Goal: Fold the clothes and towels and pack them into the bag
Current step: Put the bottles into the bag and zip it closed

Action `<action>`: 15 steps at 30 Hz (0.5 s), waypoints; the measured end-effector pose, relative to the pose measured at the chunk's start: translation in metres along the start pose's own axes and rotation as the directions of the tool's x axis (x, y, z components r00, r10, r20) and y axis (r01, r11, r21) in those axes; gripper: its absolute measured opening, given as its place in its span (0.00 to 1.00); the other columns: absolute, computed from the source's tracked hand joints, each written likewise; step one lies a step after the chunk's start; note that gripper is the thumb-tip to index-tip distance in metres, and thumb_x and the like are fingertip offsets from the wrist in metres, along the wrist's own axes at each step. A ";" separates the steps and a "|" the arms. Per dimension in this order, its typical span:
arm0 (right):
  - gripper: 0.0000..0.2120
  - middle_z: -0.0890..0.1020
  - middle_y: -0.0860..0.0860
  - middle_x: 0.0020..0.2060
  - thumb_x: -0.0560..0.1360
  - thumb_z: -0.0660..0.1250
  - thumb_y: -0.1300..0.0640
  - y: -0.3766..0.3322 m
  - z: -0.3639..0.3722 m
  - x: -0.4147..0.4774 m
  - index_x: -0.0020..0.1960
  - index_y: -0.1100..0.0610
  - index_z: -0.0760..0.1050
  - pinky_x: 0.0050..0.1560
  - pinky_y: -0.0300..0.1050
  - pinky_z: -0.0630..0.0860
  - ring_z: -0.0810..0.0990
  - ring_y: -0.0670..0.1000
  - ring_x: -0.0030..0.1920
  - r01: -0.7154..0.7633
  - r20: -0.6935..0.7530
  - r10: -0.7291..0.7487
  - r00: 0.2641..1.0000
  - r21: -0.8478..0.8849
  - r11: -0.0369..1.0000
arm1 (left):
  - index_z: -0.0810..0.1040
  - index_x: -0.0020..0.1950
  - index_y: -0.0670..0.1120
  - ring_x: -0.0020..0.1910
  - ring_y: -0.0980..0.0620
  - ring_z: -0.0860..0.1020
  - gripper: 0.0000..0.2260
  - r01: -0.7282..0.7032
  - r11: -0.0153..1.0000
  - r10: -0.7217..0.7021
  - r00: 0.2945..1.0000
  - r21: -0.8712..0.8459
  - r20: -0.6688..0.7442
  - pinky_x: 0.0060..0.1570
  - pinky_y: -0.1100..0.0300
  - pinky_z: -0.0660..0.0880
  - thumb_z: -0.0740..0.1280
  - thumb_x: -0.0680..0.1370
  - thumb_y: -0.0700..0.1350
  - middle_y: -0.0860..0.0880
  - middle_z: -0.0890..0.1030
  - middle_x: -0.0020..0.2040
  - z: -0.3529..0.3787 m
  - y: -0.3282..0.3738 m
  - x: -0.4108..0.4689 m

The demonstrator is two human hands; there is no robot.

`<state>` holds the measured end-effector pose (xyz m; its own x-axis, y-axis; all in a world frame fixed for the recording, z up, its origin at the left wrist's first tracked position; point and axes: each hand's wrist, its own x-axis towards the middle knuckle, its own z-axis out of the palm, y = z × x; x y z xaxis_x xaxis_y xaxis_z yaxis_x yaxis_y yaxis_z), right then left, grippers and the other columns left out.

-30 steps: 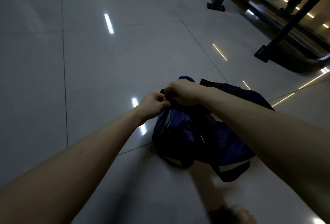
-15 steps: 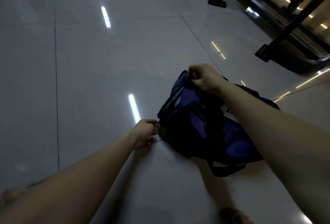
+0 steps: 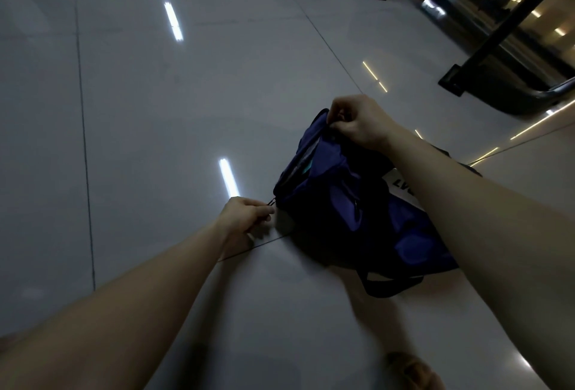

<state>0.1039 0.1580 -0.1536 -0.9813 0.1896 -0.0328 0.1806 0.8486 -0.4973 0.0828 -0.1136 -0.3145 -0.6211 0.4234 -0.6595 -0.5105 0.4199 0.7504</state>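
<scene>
Careful: with your left grip point(image 3: 245, 218) pinching the zipper pull point(image 3: 271, 202) and right grip point(image 3: 357, 123) holding the bag point(image 3: 342, 212), you're likely risking snagging fabric.

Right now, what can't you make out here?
All head view:
- Bag contents: dark opening and dim light, only a teal sliver shows.
- White label: lettering cut off by the right forearm.
- Pull tab pinched by the left hand: too small to identify.
- Right hand fingertips: curled into the bag's far end, hidden.
- Tan shape at the bottom edge: blurred, cut off.
</scene>
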 end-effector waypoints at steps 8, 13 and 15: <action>0.06 0.77 0.52 0.36 0.73 0.68 0.67 -0.005 -0.002 -0.007 0.44 0.57 0.79 0.43 0.44 0.72 0.74 0.50 0.38 -0.017 -0.004 0.017 1.000 0.001 1.000 | 0.87 0.44 0.44 0.36 0.54 0.77 0.04 -0.045 0.990 0.037 0.997 0.131 0.066 0.40 0.59 0.70 0.72 0.75 0.41 0.49 0.83 0.36 -0.021 0.038 -0.041; 0.07 0.78 0.50 0.37 0.73 0.70 0.65 -0.014 -0.001 -0.013 0.43 0.53 0.79 0.40 0.42 0.71 0.75 0.49 0.38 -0.009 0.010 0.009 1.000 -0.010 1.000 | 0.86 0.45 0.41 0.36 0.54 0.75 0.04 -0.114 0.976 0.096 0.990 0.185 0.104 0.38 0.60 0.70 0.74 0.73 0.40 0.47 0.81 0.36 -0.015 0.067 -0.077; 0.05 0.78 0.49 0.38 0.74 0.70 0.64 -0.018 0.000 -0.017 0.44 0.54 0.79 0.39 0.41 0.71 0.75 0.47 0.38 -0.008 0.032 0.009 0.999 -0.010 1.000 | 0.86 0.44 0.41 0.34 0.54 0.74 0.04 -0.133 0.972 0.109 0.985 0.195 0.130 0.37 0.61 0.69 0.73 0.73 0.40 0.48 0.80 0.35 -0.011 0.076 -0.091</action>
<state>0.1178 0.1392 -0.1438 -0.9813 0.1810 -0.0648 0.1893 0.8520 -0.4882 0.0941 -0.1294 -0.1971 -0.5906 0.5674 -0.5738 -0.2973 0.5081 0.8084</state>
